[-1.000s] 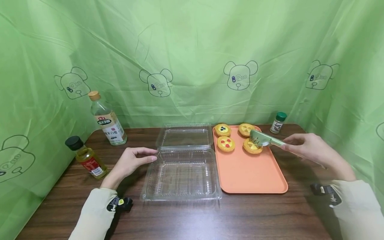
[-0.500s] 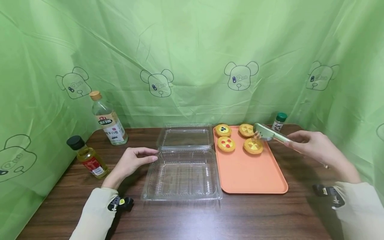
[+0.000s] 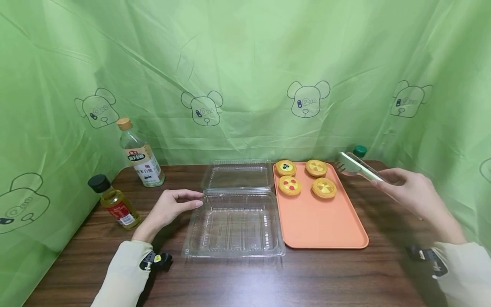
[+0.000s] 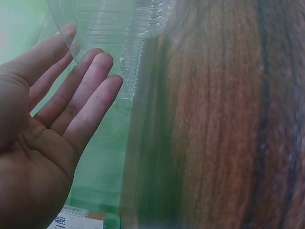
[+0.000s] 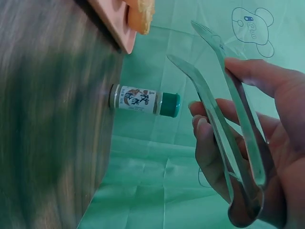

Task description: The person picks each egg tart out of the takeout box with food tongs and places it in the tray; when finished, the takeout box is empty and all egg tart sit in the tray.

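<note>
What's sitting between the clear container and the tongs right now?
In the head view, the orange tray with four tarts lies between the open clear container and the tongs held in the right hand. The nearest tart is untouched.

Subject wears long sleeves, pale cream to light yellow-green, plain fabric with no print visible. Left sleeve [image 3: 122, 273] ends at the wrist in a soft folded cuff; right sleeve [image 3: 466, 273] looks the same in colour and cut, reaching the wrist. Both hands bare: left hand [image 3: 168, 208], right hand [image 3: 416, 194]; no rings, gloves or watch seen in any view. A small black device is strapped at each wrist: the left wrist unit [image 3: 153, 260] is black with a small yellow mark and a pale patch on top; the right wrist unit [image 3: 427, 257] is black with a light grey marking. Fingernails short and unpainted in the wrist views.
</note>
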`<state>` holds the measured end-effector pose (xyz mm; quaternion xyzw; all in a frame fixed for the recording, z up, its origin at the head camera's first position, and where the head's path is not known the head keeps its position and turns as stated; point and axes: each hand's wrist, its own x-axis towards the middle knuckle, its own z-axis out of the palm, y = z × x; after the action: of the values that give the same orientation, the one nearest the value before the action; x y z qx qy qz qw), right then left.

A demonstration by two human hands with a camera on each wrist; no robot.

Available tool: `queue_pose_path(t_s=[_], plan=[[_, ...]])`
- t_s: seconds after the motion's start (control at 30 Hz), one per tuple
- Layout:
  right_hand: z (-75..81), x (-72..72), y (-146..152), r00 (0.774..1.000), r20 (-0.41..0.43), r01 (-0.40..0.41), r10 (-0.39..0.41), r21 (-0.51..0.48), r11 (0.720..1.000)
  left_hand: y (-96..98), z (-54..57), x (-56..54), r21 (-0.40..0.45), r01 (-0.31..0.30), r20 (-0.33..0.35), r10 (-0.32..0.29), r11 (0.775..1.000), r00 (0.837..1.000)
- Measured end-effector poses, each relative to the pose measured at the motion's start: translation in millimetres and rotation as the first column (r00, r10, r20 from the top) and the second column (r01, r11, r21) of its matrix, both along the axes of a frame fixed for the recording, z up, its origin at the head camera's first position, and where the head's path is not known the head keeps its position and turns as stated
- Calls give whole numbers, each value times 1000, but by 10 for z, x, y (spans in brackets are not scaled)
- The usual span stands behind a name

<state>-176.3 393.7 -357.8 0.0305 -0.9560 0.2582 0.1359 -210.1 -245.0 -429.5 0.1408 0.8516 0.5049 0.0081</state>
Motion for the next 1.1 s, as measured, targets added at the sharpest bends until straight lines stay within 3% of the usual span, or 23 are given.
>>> queue_pose_path(t_s=[0.23, 1.1], plan=[[-31, 33, 84, 999, -39, 17, -16, 28, 999, -3, 3, -1, 7, 0, 4, 0, 1000, 1000], [-359, 205, 319, 988, 77, 126, -132, 82, 989, -7, -5, 0, 18, 4, 12, -4, 1000, 1000]])
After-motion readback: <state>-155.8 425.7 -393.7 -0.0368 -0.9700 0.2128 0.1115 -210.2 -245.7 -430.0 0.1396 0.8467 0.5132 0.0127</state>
